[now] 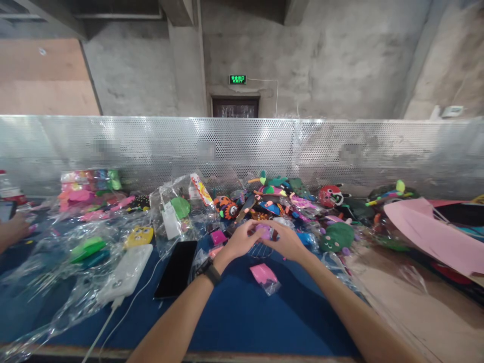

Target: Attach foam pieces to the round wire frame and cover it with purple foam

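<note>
My left hand point(241, 241), with a dark watch on the wrist, is closed with its fingertips on a small lump of purple clay point(265, 232). From the other side my right hand point(286, 242) pinches the same lump, and both hands partly cover it. Just beneath them a round thin-wire frame point(260, 251) shows above the blue table; whether the clay touches it I cannot tell. Nearer to me lies a pink clay packet point(264, 277) in clear wrap. A magenta packet point(218, 237) rests left of my left hand.
Left of my arm lie a black phone point(176, 269) and a white power bank point(128, 269) with a cable. Colourful clay figures point(270, 199) pile up along the perforated metal screen point(245, 146). Pink sheets point(434, 234) stand at right. Another person's hand point(17, 229) is at far left.
</note>
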The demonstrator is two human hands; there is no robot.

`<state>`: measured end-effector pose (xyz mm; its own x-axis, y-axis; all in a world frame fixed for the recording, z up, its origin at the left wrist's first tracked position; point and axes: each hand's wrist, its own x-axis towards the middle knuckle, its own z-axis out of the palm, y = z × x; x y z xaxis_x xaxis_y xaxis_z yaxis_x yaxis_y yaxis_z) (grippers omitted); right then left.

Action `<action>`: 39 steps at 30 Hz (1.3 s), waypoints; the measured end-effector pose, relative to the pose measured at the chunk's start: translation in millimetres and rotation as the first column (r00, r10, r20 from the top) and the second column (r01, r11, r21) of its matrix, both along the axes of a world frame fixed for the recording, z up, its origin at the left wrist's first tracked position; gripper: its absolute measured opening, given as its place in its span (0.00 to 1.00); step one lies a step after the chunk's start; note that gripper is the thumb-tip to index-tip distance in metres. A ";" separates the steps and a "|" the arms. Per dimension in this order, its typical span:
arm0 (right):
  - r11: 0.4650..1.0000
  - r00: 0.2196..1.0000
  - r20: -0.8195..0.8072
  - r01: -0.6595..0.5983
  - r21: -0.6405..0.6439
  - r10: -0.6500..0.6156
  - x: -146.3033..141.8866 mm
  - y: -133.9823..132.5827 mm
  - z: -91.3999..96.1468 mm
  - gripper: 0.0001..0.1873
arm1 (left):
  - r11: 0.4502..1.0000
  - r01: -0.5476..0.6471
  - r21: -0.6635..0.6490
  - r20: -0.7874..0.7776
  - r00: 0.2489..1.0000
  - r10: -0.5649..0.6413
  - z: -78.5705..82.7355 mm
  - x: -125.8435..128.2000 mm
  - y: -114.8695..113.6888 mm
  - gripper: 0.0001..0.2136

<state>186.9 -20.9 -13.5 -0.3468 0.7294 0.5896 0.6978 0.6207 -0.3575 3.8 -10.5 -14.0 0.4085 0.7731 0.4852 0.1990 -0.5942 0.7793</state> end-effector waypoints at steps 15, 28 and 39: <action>0.993 0.995 0.058 0.091 -0.080 -0.087 -1.7 -4.2 4.4 0.22 | 0.996 -0.069 0.062 -0.100 0.992 0.075 5.4 -1.1 -2.6 0.18; 0.999 0.995 -0.086 0.042 -0.027 -0.044 1.9 -4.5 12.6 0.14 | 0.986 -0.146 0.080 -0.102 0.983 0.153 1.9 -7.1 7.4 0.18; 0.979 0.539 -0.830 -0.043 -0.200 -0.147 15.6 16.0 16.4 0.19 | 0.977 -0.088 0.192 -0.194 0.973 0.125 1.4 -4.8 3.7 0.14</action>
